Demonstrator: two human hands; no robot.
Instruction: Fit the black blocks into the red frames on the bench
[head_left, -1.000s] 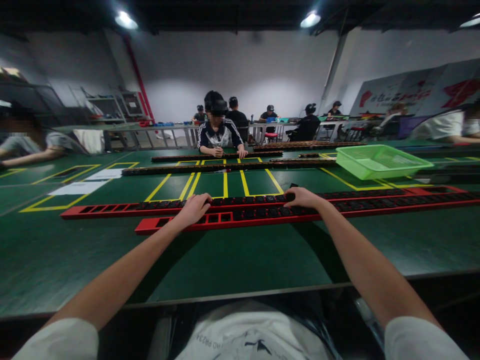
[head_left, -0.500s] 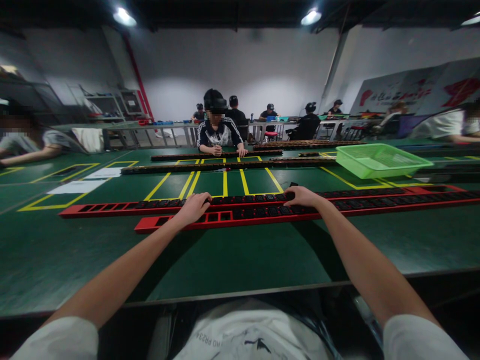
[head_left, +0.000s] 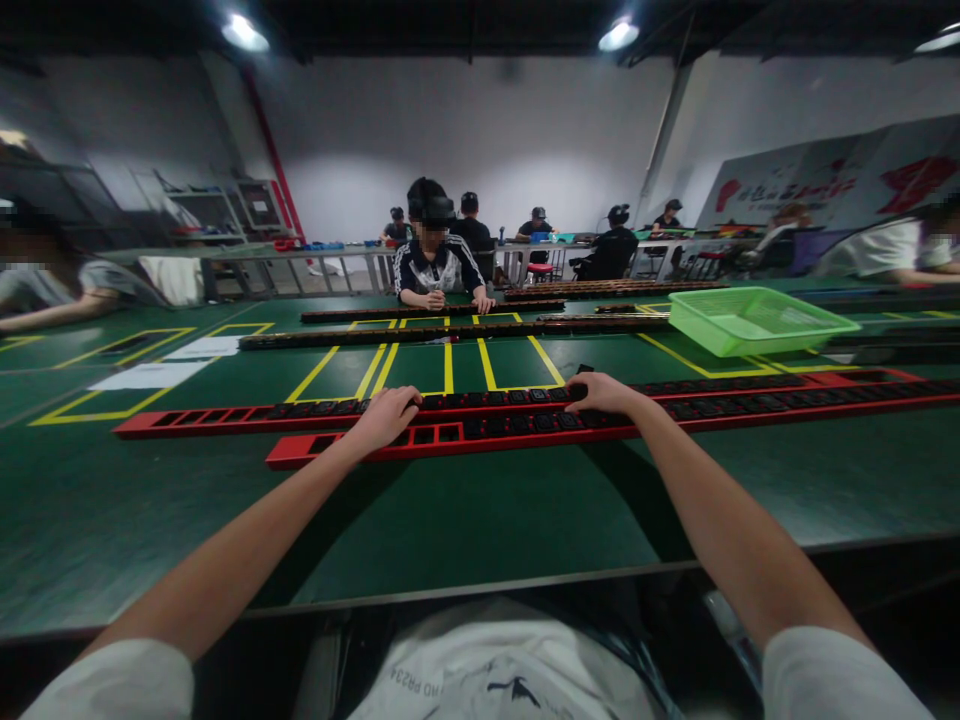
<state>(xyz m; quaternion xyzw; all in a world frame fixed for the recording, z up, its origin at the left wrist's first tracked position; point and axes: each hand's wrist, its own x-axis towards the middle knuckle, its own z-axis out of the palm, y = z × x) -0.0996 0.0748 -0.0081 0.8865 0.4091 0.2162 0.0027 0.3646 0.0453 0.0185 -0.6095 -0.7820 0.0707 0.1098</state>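
Two long red frames with rows of square slots lie side by side across the bench: a far frame [head_left: 142, 427] and a near frame [head_left: 289, 455]. Black square pieces [head_left: 544, 422] fill most of their slots, while several slots at the left ends are bare. My left hand [head_left: 388, 414] rests over the frames with its fingers curled at the far row; what lies under the fingertips is hidden. Farther right, my right hand [head_left: 604, 393] pinches a small black square piece [head_left: 584, 370] that sticks up tilted above the far frame.
A green plastic basket [head_left: 757, 320] stands at the back right. Long dark strips [head_left: 337, 338] lie beyond the yellow tape markings. White papers [head_left: 146, 376] are at the left. Across the bench sits a co-worker [head_left: 439, 260] with both hands on a dark strip; other people work at both sides.
The view has shifted very slightly. Both hands keep their places at the red frames, with no visible change in grip.
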